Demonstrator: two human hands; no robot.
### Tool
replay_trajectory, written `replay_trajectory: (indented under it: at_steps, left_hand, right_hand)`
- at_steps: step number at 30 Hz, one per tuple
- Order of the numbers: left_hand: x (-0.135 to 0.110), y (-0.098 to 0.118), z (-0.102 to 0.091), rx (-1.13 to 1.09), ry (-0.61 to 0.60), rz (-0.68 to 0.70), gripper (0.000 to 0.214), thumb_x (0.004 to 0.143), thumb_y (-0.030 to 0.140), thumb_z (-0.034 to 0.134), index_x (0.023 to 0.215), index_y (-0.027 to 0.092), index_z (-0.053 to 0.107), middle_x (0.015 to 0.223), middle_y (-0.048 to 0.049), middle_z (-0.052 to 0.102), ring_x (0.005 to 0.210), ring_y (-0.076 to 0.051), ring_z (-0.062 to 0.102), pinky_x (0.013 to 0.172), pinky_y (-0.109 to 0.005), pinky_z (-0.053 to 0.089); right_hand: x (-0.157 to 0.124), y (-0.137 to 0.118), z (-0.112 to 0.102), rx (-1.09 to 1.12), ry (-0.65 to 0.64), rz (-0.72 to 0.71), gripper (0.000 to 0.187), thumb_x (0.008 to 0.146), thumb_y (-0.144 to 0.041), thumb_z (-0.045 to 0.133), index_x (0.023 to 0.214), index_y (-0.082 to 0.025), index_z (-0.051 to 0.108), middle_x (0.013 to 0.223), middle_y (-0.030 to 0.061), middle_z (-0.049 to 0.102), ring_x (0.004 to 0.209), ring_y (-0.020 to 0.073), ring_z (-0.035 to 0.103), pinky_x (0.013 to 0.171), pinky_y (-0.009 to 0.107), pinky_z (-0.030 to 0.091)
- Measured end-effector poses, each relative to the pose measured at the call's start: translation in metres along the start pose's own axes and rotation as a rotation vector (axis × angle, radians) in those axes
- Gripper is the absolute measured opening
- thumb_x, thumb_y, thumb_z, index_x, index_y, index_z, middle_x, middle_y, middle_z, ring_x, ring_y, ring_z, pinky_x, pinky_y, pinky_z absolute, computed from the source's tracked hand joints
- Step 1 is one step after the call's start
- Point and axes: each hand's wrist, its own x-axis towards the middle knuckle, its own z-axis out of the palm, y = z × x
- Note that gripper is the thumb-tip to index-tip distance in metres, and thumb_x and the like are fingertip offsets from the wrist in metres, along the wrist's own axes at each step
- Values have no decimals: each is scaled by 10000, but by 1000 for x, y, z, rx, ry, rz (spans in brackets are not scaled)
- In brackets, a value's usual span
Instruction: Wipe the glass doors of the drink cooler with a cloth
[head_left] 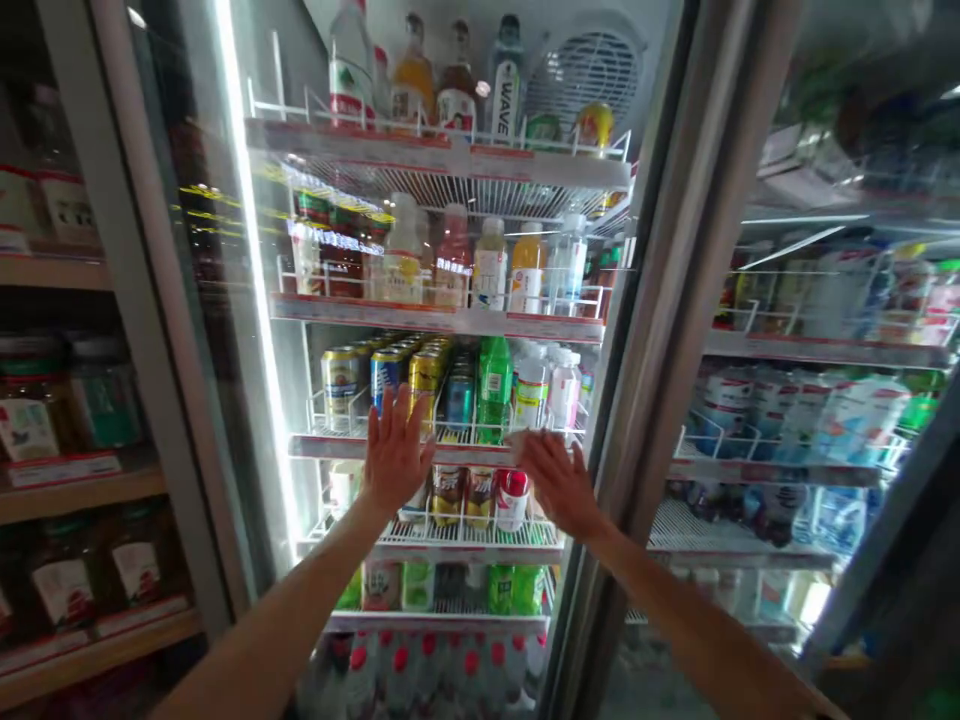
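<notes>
Both my arms reach into an open drinks fridge. My left hand [395, 447] is flat with fingers spread, held against the front of the third wire shelf [330, 444], just below a row of gold and blue cans [384, 372]. My right hand [556, 482] is also stretched out, fingers together and pointing left, near the same shelf's front rail beneath a green bottle [494, 383] and white bottles [531, 388]. Neither hand holds anything. Small brown bottles and a red-and-white can [512, 499] stand on the shelf below, between my hands.
The fridge's glass door [202, 300] stands open at the left, in front of wooden shelves of jars [75, 495]. A metal door frame [667, 330] rises right of my right hand. Behind closed glass at the right are more bottles [810, 415]. Upper shelves carry bottles; a fan grille [589, 70] sits at top.
</notes>
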Motion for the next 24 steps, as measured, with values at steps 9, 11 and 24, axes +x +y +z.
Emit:
replay_trajectory:
  at_steps: [9,11,24]
  left_hand:
    - [10,29,-9,-314,-28,-110,611,775,486,416,1331,587,182,1438,308,57,1377,-308,218,1183,-483,76]
    - [13,30,-9,-359,-53,-138,596,753,529,384,1304,624,178,1403,370,45,1380,-317,210,1184,-429,43]
    - [-4,-14,-5,-63,24,94,746,855,276,500,1457,318,62,1533,-42,119,1401,-253,161,1156,-514,140]
  right_hand:
    - [89,64,-29,-208,-156,404,511,916,-261,336,1423,-196,326,1534,37,225,1434,262,44,1162,538,144]
    - [72,54,-25,-176,-232,263,517,905,-256,375,1420,-252,324,1531,3,237,1436,239,49,1163,530,142]
    - [103,21,-9,-61,-49,232,537,886,-208,403,1416,-247,322,1517,40,275,1435,231,97,1160,548,101]
